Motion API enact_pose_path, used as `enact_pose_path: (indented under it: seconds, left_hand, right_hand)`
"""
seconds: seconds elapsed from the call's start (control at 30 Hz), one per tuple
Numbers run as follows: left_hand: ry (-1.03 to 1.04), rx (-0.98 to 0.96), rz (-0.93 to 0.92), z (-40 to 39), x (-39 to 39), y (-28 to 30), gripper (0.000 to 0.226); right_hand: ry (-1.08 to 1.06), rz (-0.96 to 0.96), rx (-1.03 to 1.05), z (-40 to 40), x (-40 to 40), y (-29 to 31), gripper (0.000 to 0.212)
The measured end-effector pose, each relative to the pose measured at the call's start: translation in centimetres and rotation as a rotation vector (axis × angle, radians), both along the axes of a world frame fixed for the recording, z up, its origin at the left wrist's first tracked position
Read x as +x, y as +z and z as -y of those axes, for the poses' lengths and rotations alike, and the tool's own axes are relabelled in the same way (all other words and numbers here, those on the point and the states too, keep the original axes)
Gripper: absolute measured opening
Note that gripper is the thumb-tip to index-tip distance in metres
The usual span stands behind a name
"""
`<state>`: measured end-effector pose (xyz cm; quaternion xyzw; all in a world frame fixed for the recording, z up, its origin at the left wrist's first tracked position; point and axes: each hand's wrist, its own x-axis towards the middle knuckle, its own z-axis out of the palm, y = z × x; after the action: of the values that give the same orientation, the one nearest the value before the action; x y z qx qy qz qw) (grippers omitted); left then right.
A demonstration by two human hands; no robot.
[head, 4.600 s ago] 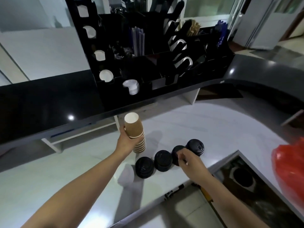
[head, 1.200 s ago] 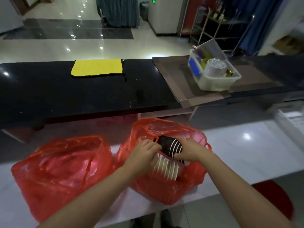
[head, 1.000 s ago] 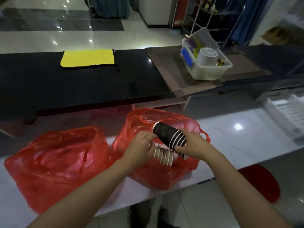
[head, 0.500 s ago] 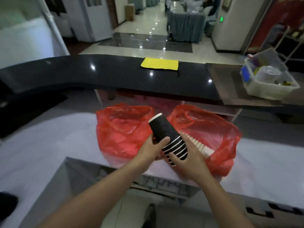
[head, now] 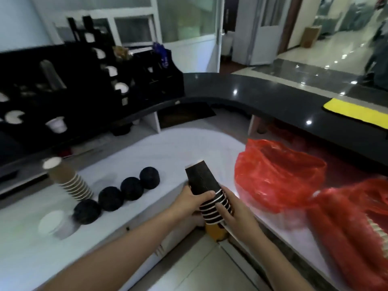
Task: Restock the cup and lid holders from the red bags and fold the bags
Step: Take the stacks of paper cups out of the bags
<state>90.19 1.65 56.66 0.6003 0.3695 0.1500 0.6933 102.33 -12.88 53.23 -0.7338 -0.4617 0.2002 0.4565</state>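
Note:
A stack of black paper cups (head: 204, 186) with white rims is tilted in front of me, above the white counter's edge. My left hand (head: 192, 201) grips its middle from the left and my right hand (head: 236, 208) grips its lower end from the right. Two red bags lie on the counter to the right: one (head: 275, 175) open and crumpled, the other (head: 352, 225) holding more cups. A stack of brown cups (head: 68, 179) stands at the left beside several black lid stacks (head: 120, 193). The black cup and lid holder (head: 88, 87) stands on the dark upper counter.
A white lid stack (head: 52, 224) sits at the counter's near left. A white cup (head: 56, 123) stands by the holder. A yellow cloth (head: 354, 110) lies on the dark raised counter (head: 262, 99) at the right. Tiled floor shows below my arms.
I have turned left from the red bags toward the holder. The black cup stack came out of the bag with both hands and is now carried over the counter edge.

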Motion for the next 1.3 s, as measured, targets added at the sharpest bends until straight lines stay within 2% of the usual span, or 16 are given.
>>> enact_pose_path:
  seconds: [0.07, 0.13, 0.3, 0.43, 0.57, 0.67, 0.73, 0.83, 0.93, 1.07, 1.3]
  left_hand:
    - [0.091, -0.012, -0.027, -2.9, -4.2, -0.2, 0.063]
    - [0.156, 0.018, -0.036, -6.0, -8.8, -0.6, 0.068]
    - [0.322, 0.089, -0.132, -12.9, -21.6, -1.5, 0.101]
    - [0.454, 0.096, -0.1, -17.9, -31.1, -2.2, 0.101]
    - [0.585, -0.003, -0.026, -22.9, -38.0, -3.0, 0.095]
    - [0.714, -0.043, 0.017, -26.1, -40.1, -4.3, 0.087]
    - [0.76, 0.088, -0.06, -27.8, -41.2, -5.8, 0.093]
    - [0.721, 0.195, -0.113, -29.6, -43.4, -7.8, 0.097]
    - [0.698, 0.249, -0.142, -31.4, -45.1, -8.6, 0.096]
    - [0.704, 0.257, -0.152, -33.6, -45.9, -9.0, 0.096]
    - [0.618, 0.307, -0.247, -36.2, -44.9, -10.7, 0.1]
  right_hand:
    - [0.064, 0.014, -0.033, -4.0, -2.6, 0.0, 0.045]
    - [0.15, 0.017, -0.058, -8.2, -5.7, -0.1, 0.041]
    - [0.311, 0.033, -0.16, -18.4, -15.3, -0.4, 0.043]
    - [0.429, 0.089, -0.152, -25.0, -23.1, -0.4, 0.031]
    - [0.446, 0.003, -0.171, -30.8, -29.0, -1.3, 0.021]
    - [0.372, -0.233, -0.325, -34.9, -34.0, -3.0, 0.034]
    - [0.326, -0.368, -0.36, -36.8, -36.6, -5.1, 0.04]
    - [0.275, -0.585, -0.356, -38.4, -38.5, -6.7, 0.036]
    - [0.241, -0.551, -0.334, -39.7, -39.1, -6.6, 0.019]
    - [0.246, -0.534, -0.332, -41.1, -39.6, -6.2, 0.033]
    - [0.202, -0.462, -0.34, -41.5, -39.1, -6.7, 0.025]
